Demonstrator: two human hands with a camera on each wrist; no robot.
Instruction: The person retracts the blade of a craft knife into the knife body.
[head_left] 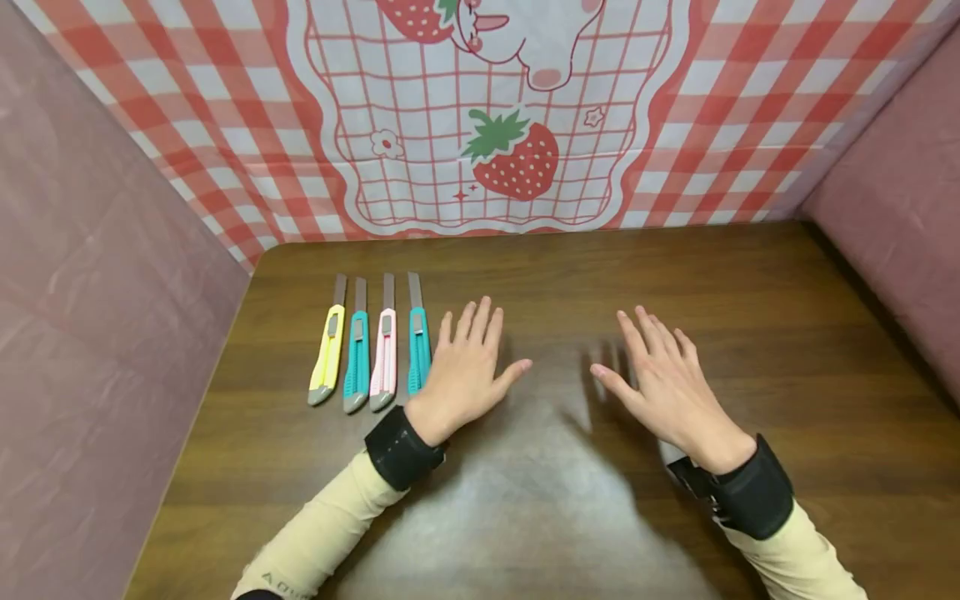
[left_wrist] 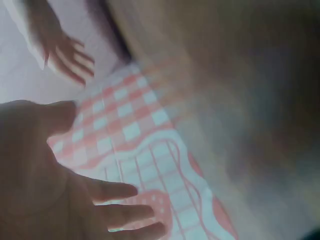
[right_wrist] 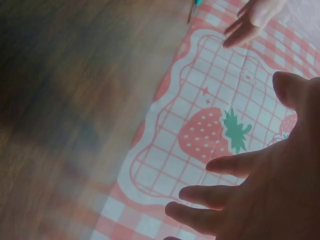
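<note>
Both hands hover over the brown table with fingers straight and spread, holding nothing. In the head view the left hand point(head_left: 463, 371) overlaps the lower end of the rightmost teal utility knife point(head_left: 418, 333). To its left lie a pink utility knife point(head_left: 384, 358), another teal utility knife point(head_left: 357, 358) and a yellow utility knife point(head_left: 327, 354), side by side, blades out and pointing away. The right hand point(head_left: 671, 392) is over the right half of the table, apart from the knives. Each wrist view shows its own hand, the left hand point(left_wrist: 45, 175) and the right hand point(right_wrist: 255, 190), with fingers extended.
A wooden table point(head_left: 525, 500) spans the view. Behind it hangs a red-and-white checked cloth point(head_left: 720, 125) with strawberry prints. Pinkish fabric walls point(head_left: 97, 292) stand at the left and right sides. Black bands point(head_left: 750, 492) wrap both wrists.
</note>
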